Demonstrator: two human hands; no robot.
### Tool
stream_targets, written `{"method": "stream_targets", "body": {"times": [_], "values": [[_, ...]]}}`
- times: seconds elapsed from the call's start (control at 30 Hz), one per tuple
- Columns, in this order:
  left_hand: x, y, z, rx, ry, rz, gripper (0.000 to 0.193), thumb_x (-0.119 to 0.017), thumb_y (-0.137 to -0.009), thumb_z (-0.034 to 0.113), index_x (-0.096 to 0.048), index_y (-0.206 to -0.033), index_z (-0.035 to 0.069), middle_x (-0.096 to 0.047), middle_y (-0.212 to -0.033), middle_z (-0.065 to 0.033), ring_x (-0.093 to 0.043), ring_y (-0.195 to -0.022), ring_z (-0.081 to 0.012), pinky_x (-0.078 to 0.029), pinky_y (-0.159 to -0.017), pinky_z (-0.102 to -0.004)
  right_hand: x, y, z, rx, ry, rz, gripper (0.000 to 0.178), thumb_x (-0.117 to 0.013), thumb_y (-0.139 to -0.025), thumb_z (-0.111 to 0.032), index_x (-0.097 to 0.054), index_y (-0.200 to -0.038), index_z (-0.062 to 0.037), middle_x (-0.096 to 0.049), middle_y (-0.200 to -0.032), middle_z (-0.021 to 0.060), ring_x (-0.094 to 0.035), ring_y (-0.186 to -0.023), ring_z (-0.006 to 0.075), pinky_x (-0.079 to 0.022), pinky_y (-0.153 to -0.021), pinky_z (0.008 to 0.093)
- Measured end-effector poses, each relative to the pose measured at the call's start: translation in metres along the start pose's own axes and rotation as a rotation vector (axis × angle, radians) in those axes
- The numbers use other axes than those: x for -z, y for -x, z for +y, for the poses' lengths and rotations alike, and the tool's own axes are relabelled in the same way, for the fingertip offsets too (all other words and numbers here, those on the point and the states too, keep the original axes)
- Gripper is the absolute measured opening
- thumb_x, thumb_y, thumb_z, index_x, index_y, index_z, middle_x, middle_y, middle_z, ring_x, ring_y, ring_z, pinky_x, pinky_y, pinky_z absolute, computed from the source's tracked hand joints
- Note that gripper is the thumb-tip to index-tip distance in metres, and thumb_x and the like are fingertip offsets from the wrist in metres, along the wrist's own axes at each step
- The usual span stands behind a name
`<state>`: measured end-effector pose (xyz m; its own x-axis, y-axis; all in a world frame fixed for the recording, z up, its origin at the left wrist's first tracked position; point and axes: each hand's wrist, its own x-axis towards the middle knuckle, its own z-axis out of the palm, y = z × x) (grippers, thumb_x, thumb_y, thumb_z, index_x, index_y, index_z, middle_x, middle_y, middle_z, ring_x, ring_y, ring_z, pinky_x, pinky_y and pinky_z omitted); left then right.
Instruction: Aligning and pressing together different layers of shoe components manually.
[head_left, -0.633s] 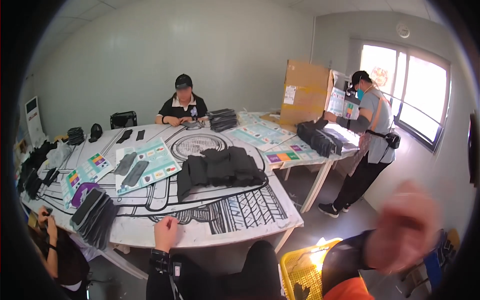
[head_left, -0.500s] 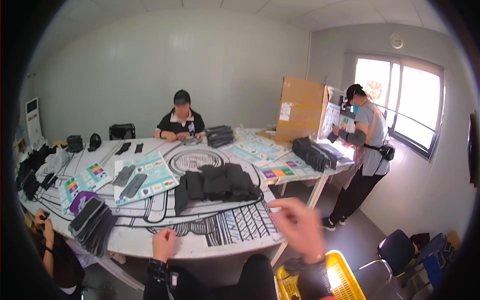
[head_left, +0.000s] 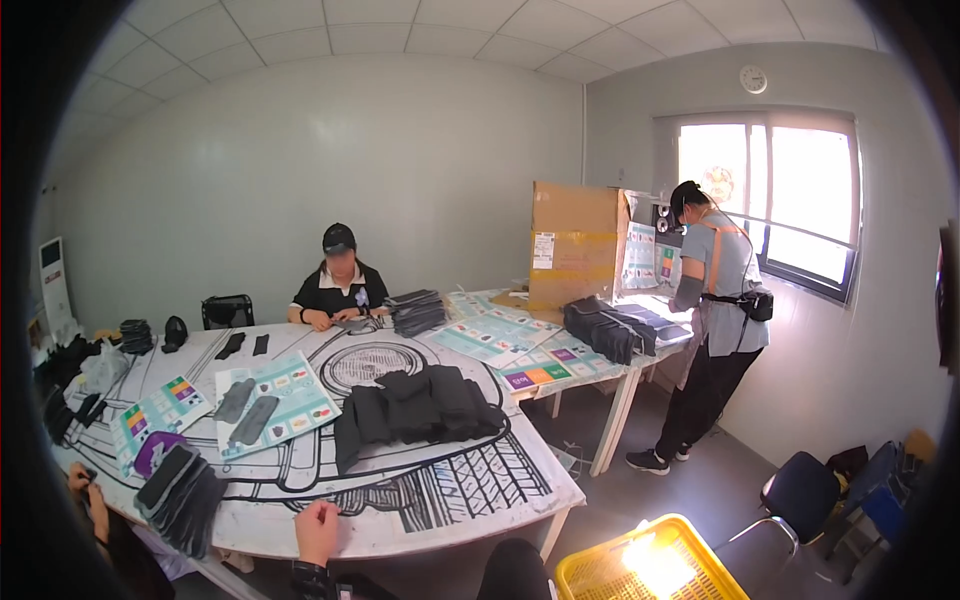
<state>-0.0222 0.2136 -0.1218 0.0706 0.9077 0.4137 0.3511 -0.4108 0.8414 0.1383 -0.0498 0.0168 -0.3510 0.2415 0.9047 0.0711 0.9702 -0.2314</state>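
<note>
One of my hands is all I can see: my left hand (head_left: pixel 318 530) rests flat at the near edge of the surface (head_left: pixel 420 520), fingers loosely closed and holding nothing, while my right hand is out of view, so I cannot tell its state. I seem to be between pieces, seated at the edge with nothing picked up yet. Nearest my left hand is the big heap of black cloth pieces (head_left: pixel 415 410), lying mid-surface just beyond my reach; one smaller fanned stack of dark pieces (head_left: pixel 180 492) sits to my left near another person's hand (head_left: pixel 80 482). I judge the next move calls for a forward stretch to pull one piece off the heap without dragging the rest. I count two printed colour sheets (head_left: pixel 272 398) close by with grey pieces laid on them, one yellow basket (head_left: pixel 650 565) on the floor at my right, one cardboard box (head_left: pixel 576 245) and two other workers, one seated, one standing.
</note>
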Motion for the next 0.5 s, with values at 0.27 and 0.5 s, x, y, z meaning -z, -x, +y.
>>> {"method": "stream_targets", "body": {"times": [0.27,0.5], "values": [[-0.015,-0.009,0.009,-0.042,0.018,-0.055,0.018,-0.070,-0.095,0.014,-0.073,-0.084,0.000,-0.065,-0.062,-0.0067,-0.058,-0.057,-0.0121,-0.045,-0.056,-0.0322,0.018,0.136,0.130,-0.934,-0.116,-0.400,0.041,-0.055,-0.109,-0.035,-0.068,-0.137,-0.0084,-0.075,-0.124,0.0117,-0.072,-0.112,0.0191,-0.054,-0.102,0.0353],[-0.010,-0.003,0.008,-0.017,0.034,-0.024,0.020,-0.070,-0.094,0.015,-0.072,-0.083,-0.001,-0.064,-0.062,-0.0061,-0.057,-0.056,-0.0117,-0.044,-0.055,-0.0321,0.126,0.119,0.178,-1.075,0.309,0.313,0.023,-0.070,-0.101,-0.025,-0.072,-0.113,-0.0052,-0.071,-0.080,0.0061,-0.068,-0.071,0.0147,-0.054,-0.069,0.0288]]}}
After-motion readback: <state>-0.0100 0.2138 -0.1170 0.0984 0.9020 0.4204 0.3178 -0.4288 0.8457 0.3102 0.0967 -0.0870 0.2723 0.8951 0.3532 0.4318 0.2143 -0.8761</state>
